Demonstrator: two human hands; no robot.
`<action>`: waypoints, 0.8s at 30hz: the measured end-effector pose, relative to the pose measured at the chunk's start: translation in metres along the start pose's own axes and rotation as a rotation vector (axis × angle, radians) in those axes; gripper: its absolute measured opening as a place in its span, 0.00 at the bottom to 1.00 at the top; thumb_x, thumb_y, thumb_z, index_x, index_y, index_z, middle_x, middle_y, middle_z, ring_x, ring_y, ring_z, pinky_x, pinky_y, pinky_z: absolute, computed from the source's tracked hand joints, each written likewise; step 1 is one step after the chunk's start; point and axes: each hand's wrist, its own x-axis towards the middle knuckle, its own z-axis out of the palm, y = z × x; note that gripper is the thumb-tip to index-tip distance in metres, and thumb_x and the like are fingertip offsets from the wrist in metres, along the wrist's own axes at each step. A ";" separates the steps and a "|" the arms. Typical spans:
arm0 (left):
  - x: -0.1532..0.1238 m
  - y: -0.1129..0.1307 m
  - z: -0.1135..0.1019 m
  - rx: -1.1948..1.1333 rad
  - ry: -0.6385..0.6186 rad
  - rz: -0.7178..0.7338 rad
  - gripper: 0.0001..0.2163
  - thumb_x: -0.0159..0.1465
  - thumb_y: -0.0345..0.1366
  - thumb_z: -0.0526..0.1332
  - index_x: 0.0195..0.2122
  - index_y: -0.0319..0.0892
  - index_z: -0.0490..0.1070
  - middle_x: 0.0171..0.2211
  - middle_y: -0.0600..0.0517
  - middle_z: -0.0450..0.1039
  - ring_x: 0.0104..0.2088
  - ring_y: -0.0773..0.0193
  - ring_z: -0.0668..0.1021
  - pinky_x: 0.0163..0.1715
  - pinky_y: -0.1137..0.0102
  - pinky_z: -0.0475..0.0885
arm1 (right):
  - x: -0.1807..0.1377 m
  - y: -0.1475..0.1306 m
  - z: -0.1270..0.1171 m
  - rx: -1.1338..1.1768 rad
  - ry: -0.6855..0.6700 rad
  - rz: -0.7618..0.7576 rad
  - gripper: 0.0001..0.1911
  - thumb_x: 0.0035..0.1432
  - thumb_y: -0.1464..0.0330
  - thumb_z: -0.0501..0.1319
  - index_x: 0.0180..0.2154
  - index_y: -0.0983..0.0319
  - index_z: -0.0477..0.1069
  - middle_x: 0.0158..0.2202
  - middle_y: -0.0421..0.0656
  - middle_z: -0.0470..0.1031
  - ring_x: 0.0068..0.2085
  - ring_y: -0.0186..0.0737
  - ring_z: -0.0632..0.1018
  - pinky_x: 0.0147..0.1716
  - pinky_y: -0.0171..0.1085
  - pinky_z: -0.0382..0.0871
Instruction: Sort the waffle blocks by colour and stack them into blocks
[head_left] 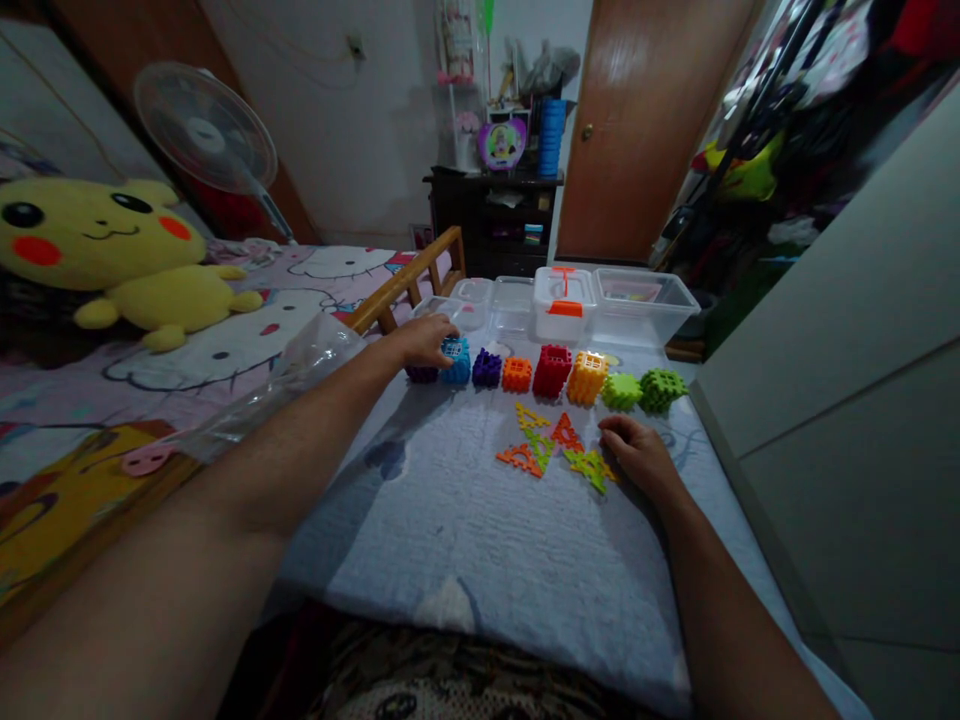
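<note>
My left hand (427, 341) reaches to the far left of a row of toy blocks and is closed around the top of a light blue lattice block (455, 368). A dark purple block (421, 374) is partly hidden under that hand. To the right stand a purple block (487, 369), an orange block (517, 374), a red block (553, 371), a yellow-orange block (587, 379), a lime block (622, 391) and a green block (663, 390). My right hand (637, 452) rests on the cloth, fingers loosely bent and apart, beside flat green triangle pieces (589, 467).
Loose orange triangles (523, 459) and a yellow triangle (529, 416) lie before the row. Behind it stand a lidded clear box (562, 310) and an open clear bin (643, 310). A wooden rail (409, 280) and plastic bag (300, 365) border the left; a white cabinet (840, 400), the right.
</note>
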 end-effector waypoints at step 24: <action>-0.037 0.055 -0.008 -0.106 0.353 0.129 0.23 0.60 0.37 0.62 0.57 0.40 0.68 0.57 0.43 0.68 0.59 0.50 0.69 0.61 0.56 0.62 | -0.003 -0.007 -0.004 -0.059 -0.037 -0.081 0.12 0.54 0.62 0.57 0.36 0.61 0.75 0.32 0.44 0.78 0.32 0.41 0.76 0.35 0.40 0.69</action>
